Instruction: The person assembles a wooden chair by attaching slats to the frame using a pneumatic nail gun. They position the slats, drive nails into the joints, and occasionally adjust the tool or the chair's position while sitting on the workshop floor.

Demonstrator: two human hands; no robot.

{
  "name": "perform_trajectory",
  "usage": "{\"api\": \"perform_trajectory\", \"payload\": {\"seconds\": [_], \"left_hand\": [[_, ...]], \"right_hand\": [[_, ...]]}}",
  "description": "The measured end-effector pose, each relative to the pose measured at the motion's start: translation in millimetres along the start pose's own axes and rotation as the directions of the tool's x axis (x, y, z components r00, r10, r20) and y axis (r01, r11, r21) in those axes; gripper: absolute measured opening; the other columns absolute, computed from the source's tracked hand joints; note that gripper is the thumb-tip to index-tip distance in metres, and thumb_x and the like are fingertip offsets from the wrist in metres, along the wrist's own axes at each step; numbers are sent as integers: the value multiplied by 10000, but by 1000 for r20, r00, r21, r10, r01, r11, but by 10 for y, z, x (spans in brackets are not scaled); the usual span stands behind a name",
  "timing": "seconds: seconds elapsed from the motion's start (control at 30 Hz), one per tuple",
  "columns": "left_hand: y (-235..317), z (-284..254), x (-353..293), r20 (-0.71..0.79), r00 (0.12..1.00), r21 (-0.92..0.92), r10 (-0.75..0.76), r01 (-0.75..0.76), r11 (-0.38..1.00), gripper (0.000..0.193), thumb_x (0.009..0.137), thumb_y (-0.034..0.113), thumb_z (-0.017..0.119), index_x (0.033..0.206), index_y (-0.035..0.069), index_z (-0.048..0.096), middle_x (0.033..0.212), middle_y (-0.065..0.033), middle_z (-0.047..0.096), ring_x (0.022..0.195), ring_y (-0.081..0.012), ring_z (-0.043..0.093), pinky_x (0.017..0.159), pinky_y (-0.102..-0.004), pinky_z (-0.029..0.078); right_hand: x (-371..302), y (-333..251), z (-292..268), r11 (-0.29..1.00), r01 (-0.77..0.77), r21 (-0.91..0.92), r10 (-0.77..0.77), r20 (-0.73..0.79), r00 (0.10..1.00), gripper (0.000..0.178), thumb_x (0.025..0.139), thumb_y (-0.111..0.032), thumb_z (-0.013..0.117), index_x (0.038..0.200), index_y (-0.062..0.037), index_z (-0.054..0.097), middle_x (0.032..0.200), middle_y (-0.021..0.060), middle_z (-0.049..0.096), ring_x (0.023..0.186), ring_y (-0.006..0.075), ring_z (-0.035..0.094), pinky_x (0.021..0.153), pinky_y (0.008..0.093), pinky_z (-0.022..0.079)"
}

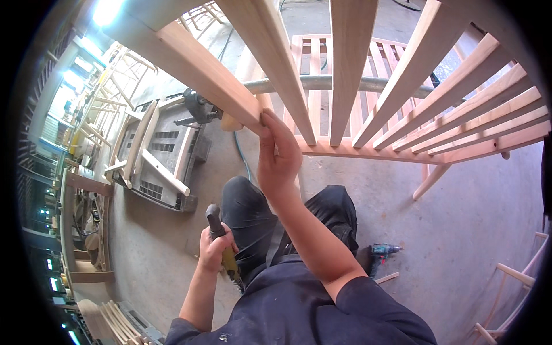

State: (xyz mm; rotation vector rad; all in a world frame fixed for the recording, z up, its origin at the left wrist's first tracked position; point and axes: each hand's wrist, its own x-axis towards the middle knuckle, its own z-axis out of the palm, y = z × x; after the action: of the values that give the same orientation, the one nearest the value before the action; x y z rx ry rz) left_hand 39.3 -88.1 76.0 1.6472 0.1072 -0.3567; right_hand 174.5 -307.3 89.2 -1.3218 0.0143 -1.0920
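Note:
A slatted wooden bench frame [397,154] stands in front of me, its slats fanning toward the top of the view. My right hand [280,152] reaches up to the leftmost slat [213,77], its fingers bent around the lower end. Down by my left knee, my left hand [216,248] grips a yellow-and-black power tool [231,265] whose dark end points up. The tool's lower part is partly hidden against my leg, so its exact kind is unclear. A grey metal pipe clamp [313,83] crosses behind the slats, its dark head [200,107] left of my right hand.
A cordless drill [380,252] lies on the concrete floor at my right, near a small wooden strip [387,278]. Left stands a dark pallet [164,144] with curved wooden parts. Wooden frames fill the far left; another wooden frame [517,276] is at lower right.

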Motion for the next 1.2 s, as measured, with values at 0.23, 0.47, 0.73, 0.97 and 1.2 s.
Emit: {"api": "perform_trajectory", "payload": {"seconds": [0.23,0.47,0.73,0.97,1.2], "left_hand": [[97,115,5,2,1000,8,0,0,1000,177,801,190,627,778,20,584,657,-74,582,549,-189,603,550,-305,510],[539,498,119,-34,999,153,30,-25,988,180,848,178,651,781,24,586,686,-32,566,588,-161,617,567,-282,510],[1054,1228,383,157,897,841,413,-340,420,358,952,379,661,936,22,689,886,-173,682,872,-408,653,788,-456,506],[1175,1487,462,265,871,889,413,-387,246,453,957,450,661,916,0,689,944,-195,676,892,-428,642,781,-486,494],[935,962,563,-28,911,562,412,-327,760,418,1012,340,654,1133,-58,689,949,-111,698,880,-199,682,780,-329,540]], "right_hand": [[25,-60,-27,999,-40,25,39,48,998,214,1048,-54,569,1220,9,679,1214,149,715,1083,235,678,942,331,514],[-160,-168,-402,958,-268,98,254,134,958,241,1046,-70,557,1255,7,648,1209,128,692,1090,208,657,942,337,514],[-922,-609,-1097,673,-719,173,430,699,571,884,888,-164,763,1581,-50,225,1398,168,527,1281,243,567,1026,346,477],[-730,-378,-1086,803,-596,-20,516,525,677,775,873,-178,791,1490,-62,336,1268,159,602,1161,251,629,974,381,504],[-293,-405,-990,404,-853,331,655,546,523,417,916,-174,780,1161,-32,474,1038,102,713,869,132,700,776,301,563]]}}
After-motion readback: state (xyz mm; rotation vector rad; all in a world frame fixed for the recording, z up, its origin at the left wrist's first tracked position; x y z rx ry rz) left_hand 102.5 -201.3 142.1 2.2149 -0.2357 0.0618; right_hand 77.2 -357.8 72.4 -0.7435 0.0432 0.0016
